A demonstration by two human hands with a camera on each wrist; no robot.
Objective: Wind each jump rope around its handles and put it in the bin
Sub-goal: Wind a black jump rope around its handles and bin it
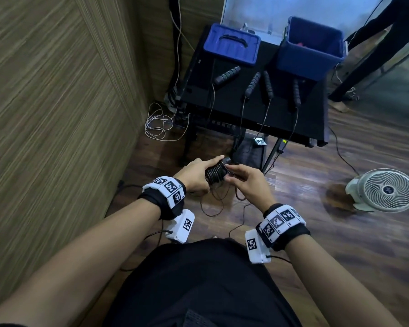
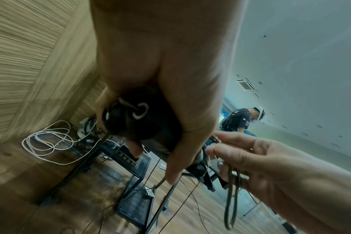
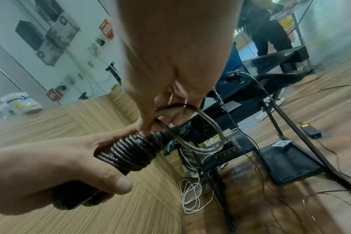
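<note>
the left hand (image 1: 195, 177) grasps the black handles (image 3: 128, 156), ringed with tight coils of glossy jump rope (image 3: 200, 131); the right hand (image 1: 248, 182) pinches the loose loop at their tip. beyond, at 12 o'clock, a black table (image 1: 234, 107) on wood flooring (image 1: 364, 256) bears four more handles (image 1: 227, 75). at 1 o'clock an open blue bin (image 1: 309, 55) holds something red.

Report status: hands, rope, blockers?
Left hand grips the handles, coils stacked. Right hand pinches a loop of rope at the coil's end. Slack trails below. Blue bin open, nothing blocking.
</note>
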